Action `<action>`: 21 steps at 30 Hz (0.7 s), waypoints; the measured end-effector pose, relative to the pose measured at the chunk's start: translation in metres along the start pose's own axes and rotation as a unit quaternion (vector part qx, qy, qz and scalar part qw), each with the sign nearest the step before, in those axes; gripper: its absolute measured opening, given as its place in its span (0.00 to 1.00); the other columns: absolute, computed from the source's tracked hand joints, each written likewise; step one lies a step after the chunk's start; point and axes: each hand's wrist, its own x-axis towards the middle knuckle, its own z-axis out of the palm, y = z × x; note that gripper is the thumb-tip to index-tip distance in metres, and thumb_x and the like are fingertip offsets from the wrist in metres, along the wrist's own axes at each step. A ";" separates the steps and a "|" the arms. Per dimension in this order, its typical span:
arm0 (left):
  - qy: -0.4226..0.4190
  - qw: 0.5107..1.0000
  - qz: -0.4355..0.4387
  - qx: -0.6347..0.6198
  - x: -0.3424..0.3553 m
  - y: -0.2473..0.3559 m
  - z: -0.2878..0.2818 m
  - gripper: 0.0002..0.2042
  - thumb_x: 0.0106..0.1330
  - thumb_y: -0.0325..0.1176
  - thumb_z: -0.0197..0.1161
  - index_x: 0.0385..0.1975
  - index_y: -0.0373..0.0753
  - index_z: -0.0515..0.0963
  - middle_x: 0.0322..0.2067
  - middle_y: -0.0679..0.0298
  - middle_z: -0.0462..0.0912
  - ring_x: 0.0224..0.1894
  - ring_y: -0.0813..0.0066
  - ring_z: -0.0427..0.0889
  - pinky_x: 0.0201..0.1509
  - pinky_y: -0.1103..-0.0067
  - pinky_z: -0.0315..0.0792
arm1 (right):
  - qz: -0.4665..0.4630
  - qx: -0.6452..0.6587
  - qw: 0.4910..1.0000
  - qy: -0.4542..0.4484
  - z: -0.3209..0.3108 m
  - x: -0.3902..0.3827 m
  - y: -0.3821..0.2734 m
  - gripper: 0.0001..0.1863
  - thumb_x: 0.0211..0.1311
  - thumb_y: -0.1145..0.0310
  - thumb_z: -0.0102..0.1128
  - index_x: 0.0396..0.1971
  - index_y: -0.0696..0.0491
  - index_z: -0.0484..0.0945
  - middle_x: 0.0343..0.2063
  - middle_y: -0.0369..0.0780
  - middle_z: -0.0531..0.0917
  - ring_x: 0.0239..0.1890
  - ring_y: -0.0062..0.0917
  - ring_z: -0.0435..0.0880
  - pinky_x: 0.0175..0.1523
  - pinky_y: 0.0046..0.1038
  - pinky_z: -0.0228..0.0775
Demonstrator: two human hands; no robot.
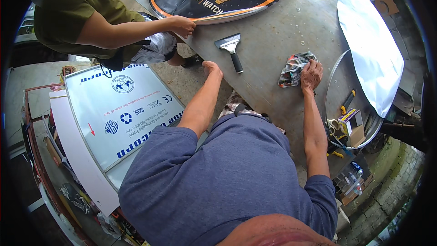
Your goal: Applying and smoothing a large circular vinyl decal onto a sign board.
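Work on the round black sign [218,0] with the orange border looks well advanced: its printed face, with diamond and wristwatch pictures, already covers the visible part. It lies at the far-left end of the counter [266,48], and a co-worker's hand [183,26] touches its rim nearest the wearer. Whether the edge is fully finished cannot be told, since the far side runs out of view. Smoothing or wiping may remain, judging by the wide-bladed squeegee [232,49], which lies unheld between the sign and the counter's near-left edge.

The right hand [311,75] is closed over one side of a crumpled patterned cloth [292,70] around mid-counter. The left hand [212,69], just by the near-left edge, has partly bent fingers and nothing visible in it; how open it is, I cannot tell.

The countertop is grey and scuffed, dotted with droplets toward its far side. Along its right edge, a white sheet [371,50] overlaps a metal-rimmed hoop [328,86], with scissors [334,126] and a small open box [353,123] inside the curve. Left of the counter, a film-covered panel [91,105] lies beside a long white board [75,141]; brick paving [387,196] shows at lower right.
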 end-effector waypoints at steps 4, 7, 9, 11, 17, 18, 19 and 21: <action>-0.012 1.000 -0.008 0.024 0.015 -0.007 0.013 0.30 0.63 0.49 0.37 0.45 0.29 0.78 0.45 0.47 0.83 0.46 0.52 0.84 0.46 0.66 0.78 | 0.002 0.001 1.000 0.004 -0.003 0.004 0.001 0.07 0.62 0.63 0.55 0.37 0.46 0.78 0.37 0.38 0.77 0.44 0.34 0.77 0.46 0.37 0.70; -0.039 0.999 0.002 0.013 0.041 -0.021 0.032 0.29 0.66 0.50 0.37 0.52 0.34 0.76 0.49 0.57 0.82 0.48 0.59 0.82 0.50 0.72 0.75 | 0.005 -0.006 1.000 0.008 -0.009 0.004 0.002 0.07 0.62 0.63 0.55 0.37 0.46 0.78 0.38 0.39 0.77 0.44 0.34 0.77 0.46 0.38 0.70; -0.091 0.993 -0.002 -0.070 0.082 -0.033 0.035 0.29 0.67 0.51 0.36 0.54 0.36 0.75 0.52 0.59 0.81 0.52 0.64 0.81 0.52 0.71 0.74 | 0.003 -0.001 1.000 0.001 -0.008 0.008 -0.006 0.07 0.61 0.64 0.55 0.38 0.47 0.77 0.38 0.39 0.77 0.45 0.34 0.77 0.47 0.38 0.70; -0.070 0.997 0.006 -0.006 0.106 -0.051 0.043 0.30 0.67 0.54 0.37 0.53 0.36 0.76 0.53 0.58 0.79 0.54 0.66 0.79 0.54 0.66 0.74 | 0.000 0.007 1.000 0.002 -0.004 0.004 -0.006 0.07 0.61 0.64 0.56 0.37 0.47 0.77 0.38 0.40 0.77 0.45 0.35 0.77 0.47 0.38 0.70; -0.091 0.990 0.017 0.107 0.113 -0.062 0.078 0.28 0.69 0.54 0.37 0.56 0.42 0.73 0.57 0.66 0.76 0.58 0.72 0.75 0.59 0.64 0.68 | 0.012 0.005 1.000 0.006 -0.007 -0.001 0.000 0.07 0.61 0.64 0.56 0.37 0.48 0.76 0.39 0.41 0.77 0.46 0.36 0.77 0.49 0.38 0.70; -0.095 0.990 0.021 0.106 0.117 -0.066 0.080 0.28 0.69 0.54 0.37 0.57 0.43 0.73 0.58 0.67 0.75 0.58 0.73 0.74 0.59 0.63 0.67 | 0.015 0.005 1.000 0.000 -0.007 -0.001 -0.001 0.07 0.61 0.64 0.56 0.37 0.48 0.76 0.39 0.41 0.77 0.46 0.36 0.77 0.49 0.38 0.70; -0.101 0.989 0.026 0.106 0.119 -0.070 0.083 0.27 0.69 0.54 0.37 0.58 0.44 0.72 0.58 0.68 0.75 0.59 0.73 0.73 0.60 0.63 0.65 | 0.017 0.005 1.000 0.003 -0.008 -0.001 0.000 0.07 0.61 0.64 0.56 0.37 0.48 0.76 0.39 0.41 0.77 0.46 0.36 0.77 0.49 0.38 0.70; -0.106 0.988 0.032 0.104 0.127 -0.077 0.087 0.27 0.70 0.54 0.37 0.59 0.47 0.71 0.60 0.71 0.73 0.61 0.75 0.71 0.62 0.62 0.63 | 0.021 0.004 1.000 -0.006 -0.006 0.000 0.000 0.07 0.61 0.64 0.56 0.37 0.48 0.76 0.39 0.41 0.77 0.47 0.36 0.77 0.49 0.38 0.70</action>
